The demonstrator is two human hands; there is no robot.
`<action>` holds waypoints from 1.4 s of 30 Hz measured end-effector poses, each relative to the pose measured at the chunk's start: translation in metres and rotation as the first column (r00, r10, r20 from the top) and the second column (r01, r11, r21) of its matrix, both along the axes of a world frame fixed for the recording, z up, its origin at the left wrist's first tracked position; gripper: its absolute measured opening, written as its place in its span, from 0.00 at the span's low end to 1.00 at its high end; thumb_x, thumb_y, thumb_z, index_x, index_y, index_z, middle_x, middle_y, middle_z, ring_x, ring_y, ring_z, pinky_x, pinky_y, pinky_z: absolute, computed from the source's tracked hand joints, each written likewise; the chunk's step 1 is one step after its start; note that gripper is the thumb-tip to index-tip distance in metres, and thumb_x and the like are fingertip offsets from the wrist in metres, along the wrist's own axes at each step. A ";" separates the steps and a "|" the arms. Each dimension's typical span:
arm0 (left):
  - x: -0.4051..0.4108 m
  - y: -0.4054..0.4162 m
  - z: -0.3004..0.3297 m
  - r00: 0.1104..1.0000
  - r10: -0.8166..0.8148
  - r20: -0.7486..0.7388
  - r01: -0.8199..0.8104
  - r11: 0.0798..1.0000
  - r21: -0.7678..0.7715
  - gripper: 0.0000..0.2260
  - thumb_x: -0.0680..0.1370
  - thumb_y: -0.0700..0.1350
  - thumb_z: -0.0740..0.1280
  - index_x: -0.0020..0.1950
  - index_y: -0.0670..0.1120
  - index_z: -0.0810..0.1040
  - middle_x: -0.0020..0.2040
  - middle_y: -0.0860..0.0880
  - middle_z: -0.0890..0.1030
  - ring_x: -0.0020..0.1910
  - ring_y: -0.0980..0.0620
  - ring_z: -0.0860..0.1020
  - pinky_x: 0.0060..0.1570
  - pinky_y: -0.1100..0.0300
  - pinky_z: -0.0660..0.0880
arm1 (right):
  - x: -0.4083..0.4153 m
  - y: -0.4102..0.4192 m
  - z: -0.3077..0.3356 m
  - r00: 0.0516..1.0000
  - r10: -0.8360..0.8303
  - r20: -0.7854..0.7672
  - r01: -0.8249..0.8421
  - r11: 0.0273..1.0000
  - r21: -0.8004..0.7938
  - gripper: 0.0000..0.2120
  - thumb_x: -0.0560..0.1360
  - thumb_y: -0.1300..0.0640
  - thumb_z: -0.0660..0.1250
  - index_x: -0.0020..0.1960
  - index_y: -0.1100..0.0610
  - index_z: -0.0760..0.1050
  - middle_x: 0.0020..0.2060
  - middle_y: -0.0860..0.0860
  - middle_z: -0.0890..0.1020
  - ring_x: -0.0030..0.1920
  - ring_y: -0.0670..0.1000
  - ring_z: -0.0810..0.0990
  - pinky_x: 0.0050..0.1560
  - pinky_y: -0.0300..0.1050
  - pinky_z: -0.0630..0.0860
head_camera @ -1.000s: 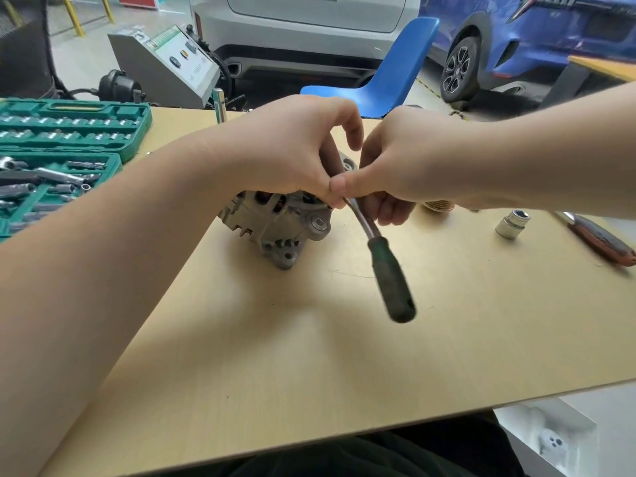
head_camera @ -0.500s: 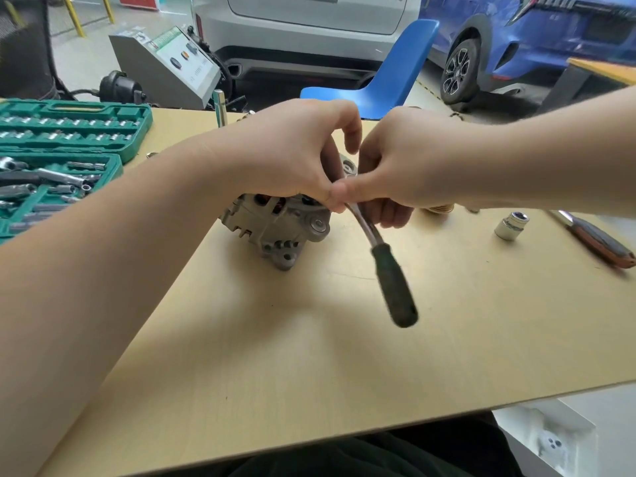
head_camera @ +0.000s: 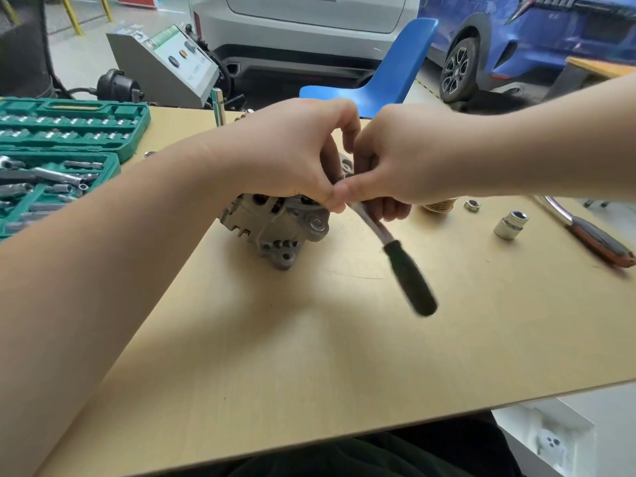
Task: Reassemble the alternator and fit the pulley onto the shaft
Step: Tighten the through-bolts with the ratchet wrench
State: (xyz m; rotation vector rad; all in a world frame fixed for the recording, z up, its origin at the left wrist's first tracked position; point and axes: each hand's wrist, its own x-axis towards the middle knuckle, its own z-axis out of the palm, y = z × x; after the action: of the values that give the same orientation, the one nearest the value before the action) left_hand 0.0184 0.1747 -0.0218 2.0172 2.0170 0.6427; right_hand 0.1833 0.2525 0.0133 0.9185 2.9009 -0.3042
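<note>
The grey alternator (head_camera: 275, 225) stands on the wooden table (head_camera: 309, 356), its top hidden under both hands. My left hand (head_camera: 292, 156) curls over the alternator's top, fingers pinched at the head of a small ratchet. My right hand (head_camera: 395, 163) grips the ratchet near its head, thumb meeting the left thumb. The ratchet's black handle (head_camera: 409, 280) slants down toward me, blurred. The grooved pulley (head_camera: 440, 204) lies on the table just right of my right hand, partly hidden. A nut (head_camera: 472, 205) lies beside it.
A green socket set case (head_camera: 65, 132) lies open at the left. A loose socket (head_camera: 511, 224) and a red-handled ratchet (head_camera: 599, 239) lie at the right. A steel extension bar (head_camera: 218, 106) stands at the far edge. Beyond are a blue chair (head_camera: 389, 74) and parked cars.
The ratchet handle has swung slightly nearer and lower on the table side. Both hands stay on top of the alternator.
</note>
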 end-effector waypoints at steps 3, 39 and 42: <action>0.000 0.001 0.000 1.000 -0.014 -0.011 0.014 1.000 0.002 0.25 0.66 0.50 0.84 0.56 0.57 0.74 0.43 0.65 0.86 0.42 0.67 0.80 0.39 0.58 0.72 | 0.000 -0.002 0.002 1.000 -0.005 -0.022 0.005 1.000 -0.003 0.16 0.75 0.42 0.75 0.40 0.54 0.80 0.27 0.47 0.84 0.30 0.49 0.85 0.30 0.42 0.77; 0.001 -0.003 -0.001 1.000 0.001 0.016 -0.001 1.000 0.023 0.27 0.66 0.51 0.85 0.55 0.63 0.71 0.44 0.71 0.84 0.43 0.70 0.80 0.38 0.59 0.72 | 0.008 0.005 0.002 0.818 0.372 0.439 -0.570 0.624 0.534 0.08 0.84 0.51 0.63 0.60 0.52 0.73 0.43 0.51 0.79 0.46 0.60 0.80 0.48 0.57 0.80; 0.002 -0.004 -0.001 1.000 0.002 0.027 -0.003 0.999 0.039 0.27 0.68 0.53 0.84 0.57 0.63 0.71 0.43 0.69 0.85 0.42 0.68 0.80 0.40 0.58 0.74 | 0.002 -0.004 0.003 0.979 0.135 0.151 -0.176 0.936 0.303 0.14 0.79 0.42 0.70 0.48 0.53 0.81 0.32 0.47 0.82 0.36 0.53 0.82 0.37 0.50 0.78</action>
State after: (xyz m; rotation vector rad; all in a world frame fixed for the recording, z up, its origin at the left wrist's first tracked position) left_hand 0.0201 0.1712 -0.0227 2.0171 2.0069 0.7109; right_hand 0.1851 0.2485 0.0158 0.7035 2.9256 0.2309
